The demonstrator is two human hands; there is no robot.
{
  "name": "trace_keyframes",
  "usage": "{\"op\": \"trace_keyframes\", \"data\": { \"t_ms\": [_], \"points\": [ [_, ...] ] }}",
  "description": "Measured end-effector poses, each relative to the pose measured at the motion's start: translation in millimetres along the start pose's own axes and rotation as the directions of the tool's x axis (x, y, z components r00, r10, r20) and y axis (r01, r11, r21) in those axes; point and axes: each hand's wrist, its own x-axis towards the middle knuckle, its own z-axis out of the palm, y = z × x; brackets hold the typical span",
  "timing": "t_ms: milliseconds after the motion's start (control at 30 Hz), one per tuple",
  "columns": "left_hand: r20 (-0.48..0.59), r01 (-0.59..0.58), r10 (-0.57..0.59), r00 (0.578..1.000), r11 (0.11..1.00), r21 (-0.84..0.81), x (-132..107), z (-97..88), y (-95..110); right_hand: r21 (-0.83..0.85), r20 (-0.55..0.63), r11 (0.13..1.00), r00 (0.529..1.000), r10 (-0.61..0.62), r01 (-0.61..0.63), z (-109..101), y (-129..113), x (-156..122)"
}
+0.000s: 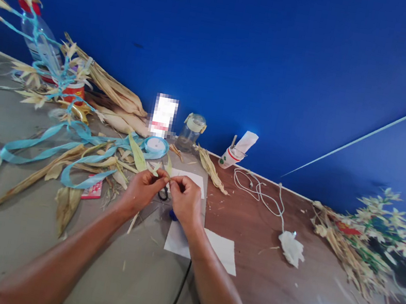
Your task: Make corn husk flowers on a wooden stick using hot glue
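Observation:
My left hand and my right hand meet fingertip to fingertip over the table, both closed in a pinch. Between them is a small piece of pale green corn husk, its tip poking up above the fingers. A longer yellow-green husk leaf rises just beyond my left hand; whether it is held I cannot tell. Below the fingertips lie a dark scissor-like loop and a dark blue object, partly covered by my right hand. White paper lies behind the hands.
Blue ribbon loops from its spool across dried husks. Husk flowers on blue stems stand in a bottle at left. Along the wall are a glass jar and a paper cup. A white cable and flower bunch lie right.

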Motion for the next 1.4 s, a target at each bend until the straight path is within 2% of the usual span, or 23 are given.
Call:
{"op": "trace_keyframes", "data": {
  "t_ms": [233,467,667,900,1100,1233,1400],
  "points": [
    [0.000,0.021,-0.021,1.000,0.999,-0.033,-1.1,0.6,-1.5,-0.005,-0.017,1.000,1.000,-0.010,0.009,1.0,0.7,-0.9],
    [-0.047,0.012,-0.014,0.999,0.999,-0.043,-0.8,0.5,2.9,0.071,0.004,0.997,1.000,0.000,0.000,2.1,2.3,0.0],
    [-0.018,-0.008,0.008,1.000,1.000,0.003,-1.1,0.2,0.3,0.018,-0.028,1.000,1.000,0.003,-0.003,3.0,0.3,-0.8],
    [-0.022,0.035,-0.036,0.999,0.999,-0.042,-2.3,1.9,0.8,-0.002,-0.035,1.000,0.999,0.005,-0.005,4.9,-0.4,-1.9],
    [-0.028,0.090,-0.096,0.995,0.983,-0.162,-1.5,2.6,-1.6,0.014,-0.029,1.000,0.999,-0.012,0.013,3.9,0.6,-1.3],
    [-0.021,0.145,-0.160,0.987,0.936,-0.322,0.1,2.2,-0.9,0.044,0.002,0.999,1.000,-0.017,0.017,2.8,1.9,-0.3],
    [0.002,0.175,-0.193,0.981,0.889,-0.424,1.0,0.3,6.0,0.068,0.009,0.998,1.000,-0.003,0.002,1.1,2.4,1.2]
  ]
}}
